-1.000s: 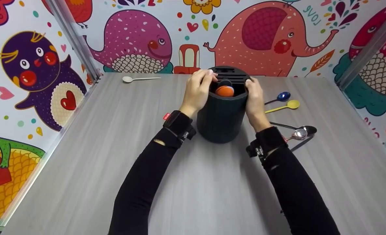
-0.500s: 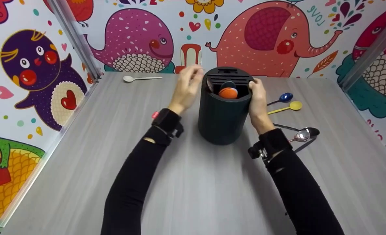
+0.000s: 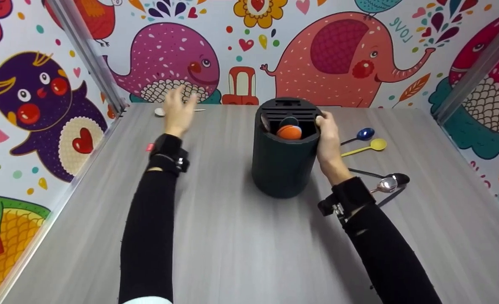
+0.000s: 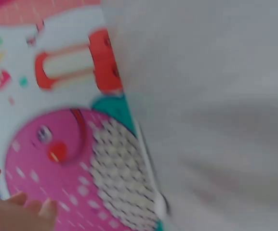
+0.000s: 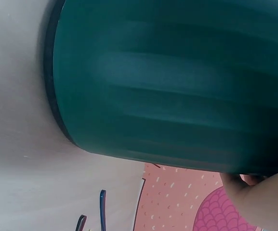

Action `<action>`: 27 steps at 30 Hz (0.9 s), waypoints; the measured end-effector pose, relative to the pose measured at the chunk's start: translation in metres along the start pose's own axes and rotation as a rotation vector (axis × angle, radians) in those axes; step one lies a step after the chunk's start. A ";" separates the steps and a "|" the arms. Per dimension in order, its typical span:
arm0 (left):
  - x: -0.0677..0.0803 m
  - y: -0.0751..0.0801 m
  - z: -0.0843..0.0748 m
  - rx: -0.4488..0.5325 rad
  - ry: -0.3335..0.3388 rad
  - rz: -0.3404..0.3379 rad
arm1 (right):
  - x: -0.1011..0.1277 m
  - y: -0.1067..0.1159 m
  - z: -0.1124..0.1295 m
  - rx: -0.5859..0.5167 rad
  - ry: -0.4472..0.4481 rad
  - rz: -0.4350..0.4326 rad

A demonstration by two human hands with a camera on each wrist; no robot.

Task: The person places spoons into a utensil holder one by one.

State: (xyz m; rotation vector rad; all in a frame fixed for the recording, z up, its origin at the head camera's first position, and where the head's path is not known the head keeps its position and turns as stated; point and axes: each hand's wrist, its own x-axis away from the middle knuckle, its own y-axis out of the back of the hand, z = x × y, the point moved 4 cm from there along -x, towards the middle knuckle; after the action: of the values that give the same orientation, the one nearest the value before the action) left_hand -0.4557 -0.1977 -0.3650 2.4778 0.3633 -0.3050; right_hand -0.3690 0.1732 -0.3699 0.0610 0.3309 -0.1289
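right hand (image 3: 328,139) on the holder (image 3: 284,169), left hand (image 3: 179,110) bare above the white spoon (image 3: 159,112)

the dark holder stands upright on the table (image 3: 215,236). take it as your clock centre, with the patterned back wall (image 3: 241,46) at 12. your right hand grips its upper edge at about 3 o'clock, thumb over the rim. your left hand hovers at 10 o'clock with fingers spread, holding nothing; the white spoon lies beneath it, beside the wall and apart from your fingers.

that spoon should be light, stiff and smooth, hardly fragile. it lies flat, so pinch its thin handle near the middle. the holder looks rigid, and its smooth side may be slippery; the rim is likely your surest hold.

an orange spoon head (image 3: 289,132) shows inside. a blue spoon (image 3: 365,134) and a yellow spoon (image 3: 378,145) lie toward 2, a silver spoon (image 3: 387,184) at 3.
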 end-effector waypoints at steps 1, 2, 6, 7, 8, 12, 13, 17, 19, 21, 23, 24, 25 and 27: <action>-0.002 0.004 0.007 -0.015 0.040 0.008 | 0.000 0.000 0.000 0.001 -0.001 0.002; -0.005 0.008 0.014 -0.027 0.076 0.015 | 0.000 -0.001 0.000 0.003 -0.003 0.002; -0.013 0.018 0.038 -0.095 0.166 0.028 | -0.001 -0.001 -0.001 0.005 -0.012 0.000; -0.015 0.019 0.043 -0.112 0.183 0.031 | -0.001 -0.001 -0.001 0.001 -0.014 -0.002; -0.017 0.021 0.049 -0.128 0.198 0.031 | -0.002 -0.001 -0.001 0.002 -0.016 -0.002; -0.024 0.024 0.069 -0.178 0.265 0.063 | -0.002 -0.001 -0.001 0.006 -0.017 0.000; -0.025 0.025 0.073 -0.187 0.279 0.076 | -0.002 -0.001 -0.001 0.010 -0.015 0.000; -0.029 0.022 0.086 -0.244 0.305 0.149 | -0.001 0.000 -0.001 0.017 -0.021 -0.002; -0.031 0.018 0.091 -0.287 0.302 0.187 | -0.001 0.000 -0.001 0.010 -0.021 -0.001; -0.033 0.013 0.097 -0.333 0.298 0.228 | -0.001 0.001 -0.001 0.005 -0.018 -0.001; -0.036 0.007 0.102 -0.376 0.300 0.271 | -0.002 0.001 0.000 0.006 -0.015 -0.003; -0.037 0.004 0.104 -0.399 0.298 0.287 | -0.002 0.001 0.000 0.005 -0.014 -0.002; -0.039 0.002 0.106 -0.425 0.296 0.301 | -0.002 0.001 0.001 0.008 -0.012 -0.003; -0.044 -0.001 0.111 -0.467 0.293 0.330 | -0.003 0.001 0.002 0.011 -0.007 -0.006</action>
State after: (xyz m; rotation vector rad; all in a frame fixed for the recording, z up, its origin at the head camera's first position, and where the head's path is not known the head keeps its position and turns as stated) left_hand -0.5121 -0.2721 -0.4394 2.0692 0.1174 0.2565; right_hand -0.3708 0.1740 -0.3675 0.0707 0.3233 -0.1364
